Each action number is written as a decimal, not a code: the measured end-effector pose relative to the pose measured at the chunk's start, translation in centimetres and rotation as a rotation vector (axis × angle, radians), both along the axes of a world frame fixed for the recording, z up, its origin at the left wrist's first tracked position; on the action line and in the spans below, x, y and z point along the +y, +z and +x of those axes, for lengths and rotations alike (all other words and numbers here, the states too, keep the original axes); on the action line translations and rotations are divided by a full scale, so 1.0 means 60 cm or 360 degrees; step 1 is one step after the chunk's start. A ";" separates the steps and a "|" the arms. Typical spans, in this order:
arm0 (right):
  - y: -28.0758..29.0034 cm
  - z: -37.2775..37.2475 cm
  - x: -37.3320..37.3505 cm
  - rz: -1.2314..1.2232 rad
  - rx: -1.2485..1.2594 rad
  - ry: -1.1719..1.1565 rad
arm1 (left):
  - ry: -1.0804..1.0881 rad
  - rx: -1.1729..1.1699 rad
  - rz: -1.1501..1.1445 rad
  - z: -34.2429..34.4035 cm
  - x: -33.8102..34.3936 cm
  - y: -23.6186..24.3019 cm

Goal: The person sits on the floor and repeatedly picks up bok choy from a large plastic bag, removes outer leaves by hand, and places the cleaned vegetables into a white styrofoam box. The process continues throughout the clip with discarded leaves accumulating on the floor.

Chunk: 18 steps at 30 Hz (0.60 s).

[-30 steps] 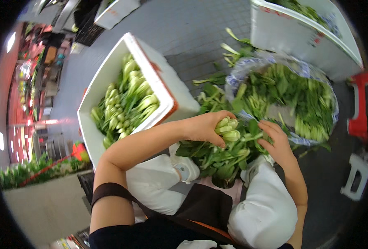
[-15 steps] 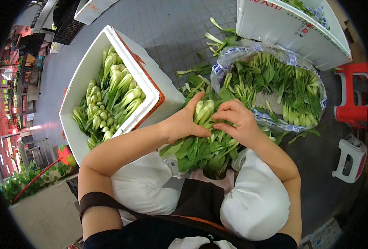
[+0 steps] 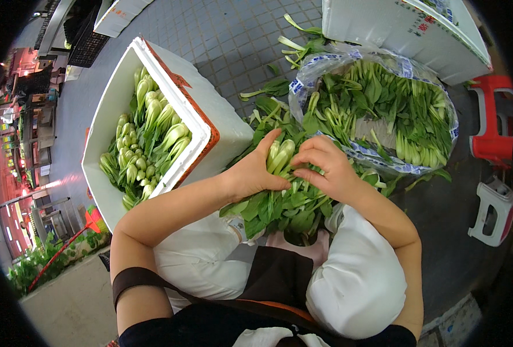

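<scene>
Between my knees, my left hand [image 3: 257, 173] is wrapped round a small bunch of bok choy [image 3: 280, 155], its pale green stalk ends pointing up and away from me. On the bunch's right side my right hand [image 3: 328, 168] is closed in a pinch by the stalks. What lies between those fingertips is too small to make out. Loose green leaves [image 3: 294, 208] spread below both hands, over a pink container [image 3: 317, 250] that is mostly hidden.
A white foam box [image 3: 213, 87] with rows of bok choy stands left. To the right lies an opened plastic bag [image 3: 302, 87] of more bok choy. Behind it is another foam box [image 3: 372, 29]. Red [image 3: 490, 124] and white stools [image 3: 490, 214] stand far right. Stray leaves [image 3: 276, 87] litter the tiled floor.
The view has shifted slightly. My left hand keeps its hold on the bok choy, and my right fingers stay pinched beside it with only a slight movement.
</scene>
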State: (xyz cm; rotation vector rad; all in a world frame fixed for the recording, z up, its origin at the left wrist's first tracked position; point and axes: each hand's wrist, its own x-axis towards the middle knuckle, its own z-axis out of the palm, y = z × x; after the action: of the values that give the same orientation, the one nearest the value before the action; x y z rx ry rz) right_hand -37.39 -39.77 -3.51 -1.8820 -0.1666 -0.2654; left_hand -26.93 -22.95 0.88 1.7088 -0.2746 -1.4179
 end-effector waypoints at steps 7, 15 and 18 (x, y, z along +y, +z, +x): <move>-0.013 0.004 0.004 -0.0119 -0.0144 0.0190 | -0.0006 0.0012 0.0042 -0.005 0.001 -0.009; -0.027 0.000 -0.004 -0.0016 -0.0037 -0.0102 | 0.0044 -0.0043 0.0128 -0.001 0.004 -0.009; -0.028 0.002 0.002 -0.0102 -0.0079 0.0041 | 0.0029 -0.0021 0.0155 -0.004 0.000 -0.007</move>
State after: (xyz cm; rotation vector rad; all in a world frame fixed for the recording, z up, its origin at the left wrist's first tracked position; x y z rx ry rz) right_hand -37.30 -39.64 -5.19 -1.9366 -0.2356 -0.2925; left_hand -27.16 -22.98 0.45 1.7959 -0.1994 -1.4274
